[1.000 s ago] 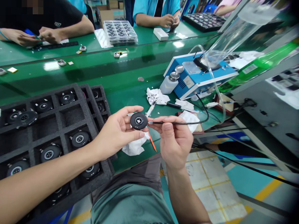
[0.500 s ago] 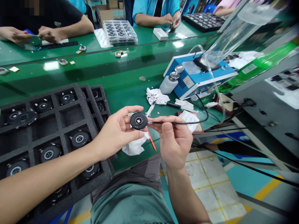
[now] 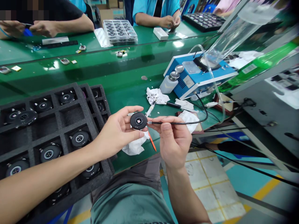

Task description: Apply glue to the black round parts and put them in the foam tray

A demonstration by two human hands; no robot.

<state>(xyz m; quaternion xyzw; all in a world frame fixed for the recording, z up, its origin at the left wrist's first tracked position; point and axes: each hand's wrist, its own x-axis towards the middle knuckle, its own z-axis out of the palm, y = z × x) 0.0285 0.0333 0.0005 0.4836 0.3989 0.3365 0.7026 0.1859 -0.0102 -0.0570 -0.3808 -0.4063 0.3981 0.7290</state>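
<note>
My left hand (image 3: 122,126) grips a round black smartwatch case (image 3: 138,121) by its edges, the sensor side facing up toward me. In my right hand (image 3: 175,137) is a thin black tube (image 3: 161,123) with a clear tip, pinched between thumb and fingers. That tip meets or nearly meets the right edge of the case; contact cannot be made out. Just behind the case lies a syringe (image 3: 151,109). Below it are a crumpled white tissue (image 3: 134,147) and an orange stick (image 3: 152,141).
A black foam tray (image 3: 85,119) with several watch cases stands at left. Behind my hands are a stained tissue (image 3: 156,95), a pump bottle (image 3: 168,82) and a blue machine (image 3: 187,74) joined to tubes. Co-workers' hands (image 3: 171,21) work across the green bench (image 3: 121,81).
Small watch parts on the green strip have shifted slightly right. A co-worker's hands at the upper left have risen. My own hands and the case have hardly moved.
</note>
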